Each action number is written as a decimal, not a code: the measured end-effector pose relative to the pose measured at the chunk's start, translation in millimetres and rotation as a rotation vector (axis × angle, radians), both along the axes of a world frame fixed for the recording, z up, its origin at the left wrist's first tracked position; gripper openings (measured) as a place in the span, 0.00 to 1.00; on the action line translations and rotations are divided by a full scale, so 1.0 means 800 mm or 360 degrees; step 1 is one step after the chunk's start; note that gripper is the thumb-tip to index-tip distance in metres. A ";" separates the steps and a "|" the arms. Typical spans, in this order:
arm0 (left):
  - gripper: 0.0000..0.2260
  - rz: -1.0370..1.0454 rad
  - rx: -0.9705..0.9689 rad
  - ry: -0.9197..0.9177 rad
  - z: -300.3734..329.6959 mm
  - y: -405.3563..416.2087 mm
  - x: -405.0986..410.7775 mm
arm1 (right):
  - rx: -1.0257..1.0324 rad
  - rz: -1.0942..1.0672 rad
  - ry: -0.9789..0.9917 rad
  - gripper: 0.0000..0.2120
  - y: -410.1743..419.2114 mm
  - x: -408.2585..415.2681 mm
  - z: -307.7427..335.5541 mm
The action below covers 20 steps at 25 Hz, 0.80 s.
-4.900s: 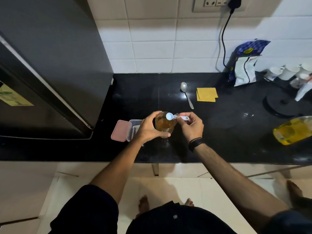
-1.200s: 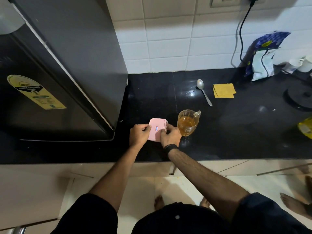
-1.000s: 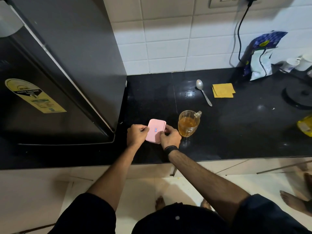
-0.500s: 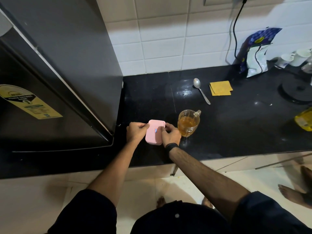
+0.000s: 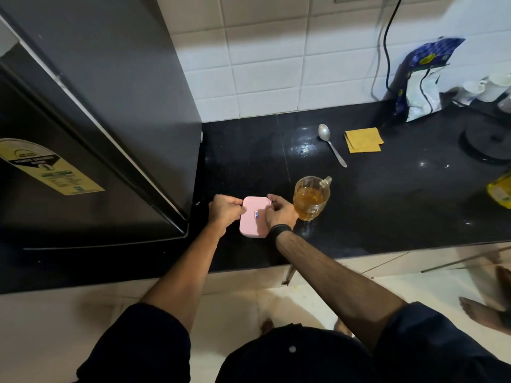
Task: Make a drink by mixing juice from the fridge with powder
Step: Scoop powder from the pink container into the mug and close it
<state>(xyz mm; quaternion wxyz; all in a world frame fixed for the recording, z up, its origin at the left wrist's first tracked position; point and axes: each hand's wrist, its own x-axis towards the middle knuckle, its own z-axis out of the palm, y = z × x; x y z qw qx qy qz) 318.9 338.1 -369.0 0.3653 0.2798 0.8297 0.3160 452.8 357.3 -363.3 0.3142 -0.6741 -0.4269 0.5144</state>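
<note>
A small pink-lidded powder box [image 5: 253,217] rests on the black counter [image 5: 387,205] near its front edge, lid on. My left hand [image 5: 224,211] grips its left side and my right hand [image 5: 279,213] grips its right side, thumbs on the lid. Just to the right stands a glass mug [image 5: 311,197] with amber juice in it, handle pointing away from me. A metal spoon [image 5: 331,144] lies farther back on the counter. The dark fridge [image 5: 91,128] stands at the left with its door closed.
A folded yellow cloth [image 5: 362,140] lies beside the spoon. A blue and white bag [image 5: 423,78], white cups [image 5: 486,88] and a black round base [image 5: 489,142] sit at the back right. A yellow bottle [image 5: 502,190] lies at the right edge. A bare foot [image 5: 484,313] shows on the floor.
About five seconds ago I held the mug and a small white scoop over it, with the box open. Now the lid is on the box and both hands hold it.
</note>
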 end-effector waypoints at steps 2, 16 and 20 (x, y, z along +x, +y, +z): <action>0.14 -0.0014 -0.0043 -0.0057 0.004 0.004 -0.001 | -0.0004 0.0019 -0.0008 0.15 0.002 0.000 0.002; 0.12 0.0412 0.0009 -0.0325 -0.001 0.009 0.008 | -0.0124 -0.0036 -0.0053 0.08 0.017 -0.004 -0.006; 0.13 0.0304 -0.0017 -0.0336 0.005 -0.006 0.005 | -0.0179 -0.0017 -0.0004 0.15 0.008 0.002 -0.005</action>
